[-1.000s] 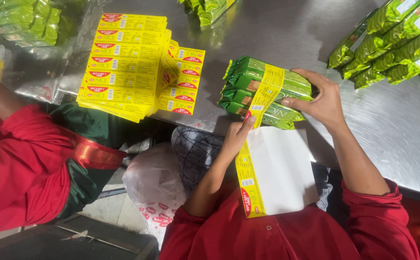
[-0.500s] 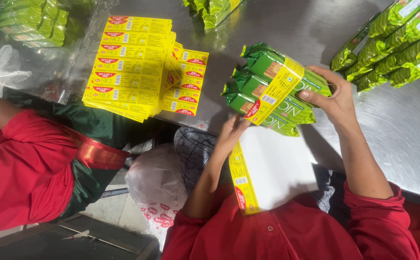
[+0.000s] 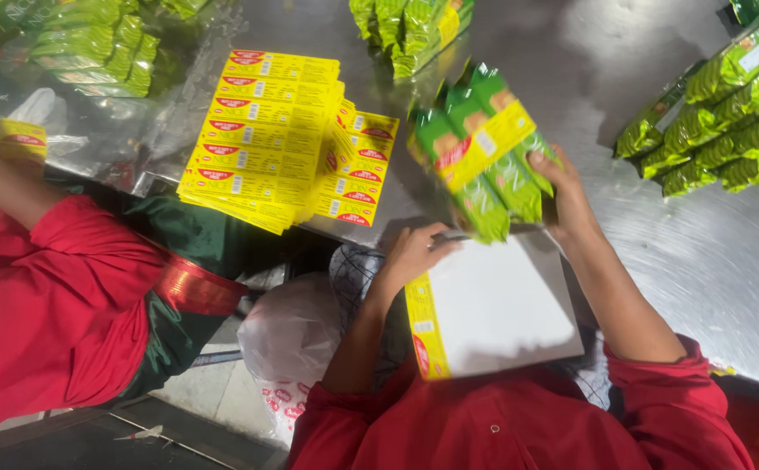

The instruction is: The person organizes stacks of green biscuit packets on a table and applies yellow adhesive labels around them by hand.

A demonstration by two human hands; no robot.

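The person in the red top has two hands up at the edge of the shiny metal counter (image 3: 701, 261). The right hand (image 3: 571, 204) has its grip closed around a bundle of green snack packs (image 3: 484, 148), which is tied with a yellow paper band. The bundle is tilted, lifted a little above the counter, with the fingers wrapped on its right side. The left hand (image 3: 414, 252) sits just below the bundle, with the fingers curled in; it touches the top edge of a flat white card with a yellow side strip (image 3: 492, 309). I cannot tell if that grip is pinching the card or only resting on it. The card lies under both hands, right in front of the person's chest.

To the left of the left hand lies a stack of flat yellow cards (image 3: 262, 139). Far to the right of the right hand is a heap of green packs (image 3: 727, 113). More green packs (image 3: 410, 26) lie above the bundle. Another person in a red sleeve (image 3: 66, 296) sits well to the left.
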